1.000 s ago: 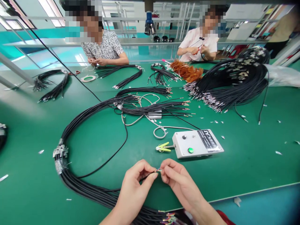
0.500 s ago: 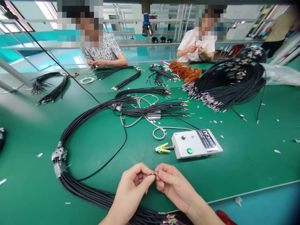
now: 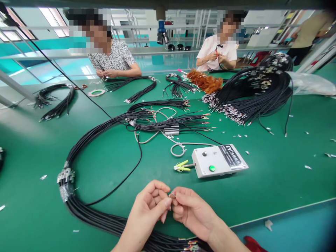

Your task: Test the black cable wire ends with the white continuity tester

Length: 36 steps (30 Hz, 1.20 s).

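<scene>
From where I stood: green bench (image 3: 275, 175), person's left hand (image 3: 151, 208) and right hand (image 3: 193, 211) met above it near the front edge. Right thumb and forefinger pinched a thin wire end (image 3: 172, 195); left thumb and fingertips gripped it from the other side, remaining fingers curled. Contact was tiny and partly hidden. Wire end sat right between both sets of fingertips. Clock from there: black cable bundle (image 3: 89, 134) arced from eight to eleven, metal connectors (image 3: 66, 175) on it just past nine, coloured wire tips (image 3: 193, 244) at five. Gray box (image 3: 217, 159), green button (image 3: 212, 168) on top, lay near two; yellow clip (image 3: 185, 169) just past twelve. Big cable pile (image 3: 252, 92) at one, orange bundle (image 3: 206, 81) about half past twelve. Co-workers sat opposite: patterned shirt (image 3: 115, 57) at eleven, pink shirt (image 3: 206, 52) between twelve and one.
</scene>
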Motion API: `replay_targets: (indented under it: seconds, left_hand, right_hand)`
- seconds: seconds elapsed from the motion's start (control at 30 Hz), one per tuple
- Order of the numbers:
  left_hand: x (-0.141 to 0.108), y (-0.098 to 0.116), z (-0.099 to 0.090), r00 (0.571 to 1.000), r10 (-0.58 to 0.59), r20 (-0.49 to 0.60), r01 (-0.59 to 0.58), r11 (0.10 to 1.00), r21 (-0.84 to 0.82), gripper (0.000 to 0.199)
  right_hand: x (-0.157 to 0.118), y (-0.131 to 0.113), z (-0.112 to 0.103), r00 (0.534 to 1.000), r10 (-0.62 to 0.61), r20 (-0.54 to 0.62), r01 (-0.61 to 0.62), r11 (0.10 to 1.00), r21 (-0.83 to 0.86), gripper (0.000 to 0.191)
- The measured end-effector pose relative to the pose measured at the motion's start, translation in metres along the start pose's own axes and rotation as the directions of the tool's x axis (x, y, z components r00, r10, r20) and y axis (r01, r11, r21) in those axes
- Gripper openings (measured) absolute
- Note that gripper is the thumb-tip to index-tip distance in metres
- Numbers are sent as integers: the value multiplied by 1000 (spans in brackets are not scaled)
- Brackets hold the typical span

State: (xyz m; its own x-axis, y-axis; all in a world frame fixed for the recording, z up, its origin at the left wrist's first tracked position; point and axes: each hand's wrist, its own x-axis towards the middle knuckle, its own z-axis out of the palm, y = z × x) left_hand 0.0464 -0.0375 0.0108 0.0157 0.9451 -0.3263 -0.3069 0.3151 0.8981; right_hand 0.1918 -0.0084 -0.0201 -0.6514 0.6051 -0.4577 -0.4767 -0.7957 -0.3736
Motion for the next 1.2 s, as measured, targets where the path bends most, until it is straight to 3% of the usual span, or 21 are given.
replay_targets:
  seconds: [0.13,0.3,0.47,0.7,0.9,1.03,1.2]
  left_hand:
    - [-1,-3,-1,1000,-3,12,3,1000,-30,36]
    - [-3,-6,-4,999,-2,51,3,1000,-6,32]
    - [3,-1,4,997,9,77,-17,995,100,33]
    - [7,-14,11,997,13,-73,-3,990,138,28]
    - [5,-24,9,970,234,-71,-200,925,323,22]
    - [10,-26,8,973,214,-87,-176,931,319,24]
    - [18,-26,7,986,136,-96,-107,958,265,29]
  right_hand:
    - [2,7,5,981,-194,-3,190,965,-184,31]
    - [-1,8,10,935,-354,17,324,834,-446,35]
    - [-7,-4,10,931,-364,15,292,721,-628,38]
    - [-13,-18,5,942,-333,34,224,554,-802,26]
    - [-15,-31,2,914,-362,182,285,255,-924,14]
    - [-17,-33,-6,878,-415,238,292,70,-954,16]
    - [-22,-29,-8,685,-512,518,190,-561,-806,17]
